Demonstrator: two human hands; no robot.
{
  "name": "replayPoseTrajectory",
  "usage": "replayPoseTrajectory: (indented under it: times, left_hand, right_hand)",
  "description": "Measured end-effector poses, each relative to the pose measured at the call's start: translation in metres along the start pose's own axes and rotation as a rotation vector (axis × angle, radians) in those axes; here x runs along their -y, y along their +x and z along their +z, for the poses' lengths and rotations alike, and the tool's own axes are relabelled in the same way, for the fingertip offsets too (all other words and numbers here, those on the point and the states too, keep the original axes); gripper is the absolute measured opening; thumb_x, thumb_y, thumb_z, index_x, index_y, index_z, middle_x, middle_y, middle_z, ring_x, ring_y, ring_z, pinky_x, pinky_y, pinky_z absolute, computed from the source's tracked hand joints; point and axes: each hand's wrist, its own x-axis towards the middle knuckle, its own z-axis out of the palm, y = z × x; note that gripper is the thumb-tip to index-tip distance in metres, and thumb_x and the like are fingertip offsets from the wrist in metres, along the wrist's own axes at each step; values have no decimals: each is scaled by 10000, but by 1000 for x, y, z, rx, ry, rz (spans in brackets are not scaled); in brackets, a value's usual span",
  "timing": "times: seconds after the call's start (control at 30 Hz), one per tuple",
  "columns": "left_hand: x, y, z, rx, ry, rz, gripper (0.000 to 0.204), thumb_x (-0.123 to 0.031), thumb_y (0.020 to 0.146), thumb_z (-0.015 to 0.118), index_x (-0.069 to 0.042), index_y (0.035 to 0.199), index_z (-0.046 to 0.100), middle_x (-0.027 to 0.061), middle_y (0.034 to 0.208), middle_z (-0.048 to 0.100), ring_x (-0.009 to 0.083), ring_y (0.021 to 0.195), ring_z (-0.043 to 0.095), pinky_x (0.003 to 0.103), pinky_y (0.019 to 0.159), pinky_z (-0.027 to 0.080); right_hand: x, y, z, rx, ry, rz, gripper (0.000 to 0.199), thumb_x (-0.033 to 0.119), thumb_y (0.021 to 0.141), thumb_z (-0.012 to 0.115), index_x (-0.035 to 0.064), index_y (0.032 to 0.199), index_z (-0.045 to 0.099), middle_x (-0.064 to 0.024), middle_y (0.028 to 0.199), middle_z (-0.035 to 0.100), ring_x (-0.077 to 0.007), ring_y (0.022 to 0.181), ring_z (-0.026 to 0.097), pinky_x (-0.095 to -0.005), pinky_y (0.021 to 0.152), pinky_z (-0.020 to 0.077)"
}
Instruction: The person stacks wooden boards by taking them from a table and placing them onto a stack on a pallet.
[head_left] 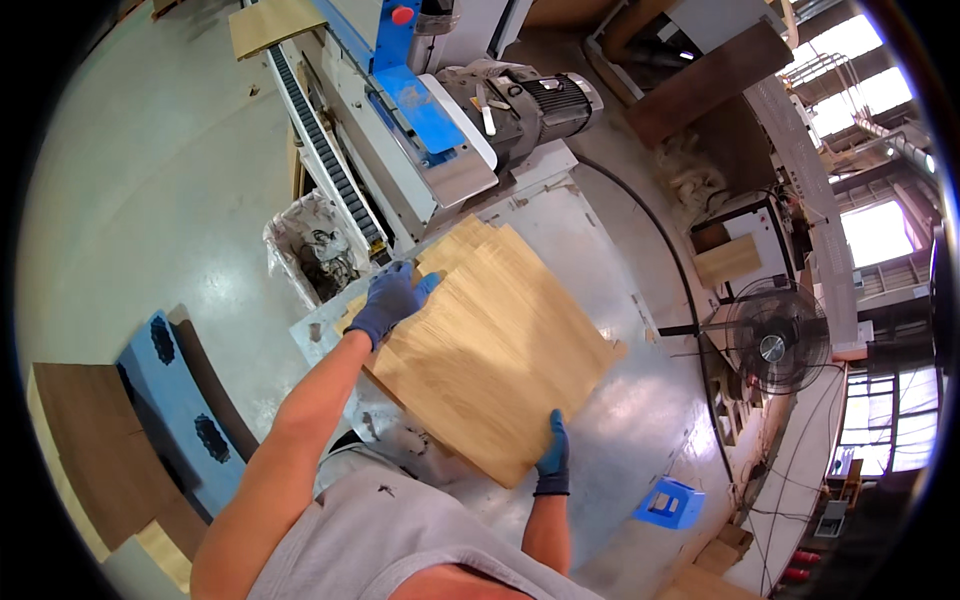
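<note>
A light wood-grain board (490,370) lies in front of me at a slant, on top of other boards of the same kind whose stepped ends (465,240) show at its far side. My left hand (390,300), in a blue-grey glove, is closed on the board's far left edge, its thumb lying over the top face. My right hand (553,460), gloved alike, grips the near right edge; the thumb shows along the edge and the fingers are hidden below. Beneath the boards is a grey metal table (585,250).
A machine with a roller-chain track (325,155) and a motor (555,105) stands beyond the table. Beside it is a lined waste bin (315,250). At the left are a blue stand (185,400) and brown panels (100,430). A fan (772,345) and a blue stool (670,502) are to the right.
</note>
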Motion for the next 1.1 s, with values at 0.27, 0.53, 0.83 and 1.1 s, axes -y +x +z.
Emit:
replayPoseTrajectory:
  times: [0.27, 0.53, 0.83, 1.1]
  left_hand:
    - [7, -12, -19, 180, 31, 26, 925, -770, 751, 562, 34, 1208, 569, 245, 1147, 631, 385, 1099, 591, 442, 941, 447]
    - [16, -135, -3, 9, -18, -93, 775, -676, 804, 584, 21, 1143, 592, 239, 1010, 673, 391, 972, 641, 456, 850, 486]
    - [20, -372, 27, -288, -102, -397, 834, -614, 797, 643, 54, 1278, 507, 235, 964, 684, 384, 917, 664, 435, 811, 504]
    - [85, -487, 28, -94, -429, -528, 832, -489, 802, 728, 72, 1351, 452, 184, 1112, 666, 242, 991, 659, 345, 844, 506]
  right_hand:
    - [-1, 12, 4, 17, -199, -126, 495, 326, 956, 599, 13, 1325, 499, -123, 1257, 602, -256, 1108, 589, -388, 969, 480]
    - [34, 6, -30, 138, -337, -2, 434, 319, 950, 599, 11, 1255, 571, -94, 1160, 646, -200, 1021, 622, -318, 888, 503]
    - [47, -72, -63, 312, -651, 83, 431, 300, 922, 642, -35, 1192, 604, -87, 1045, 665, -165, 895, 644, -295, 769, 519]
    - [-1, -140, -112, 390, -621, 162, 403, 219, 933, 621, -51, 1228, 574, -102, 1077, 660, -179, 895, 645, -308, 760, 526]
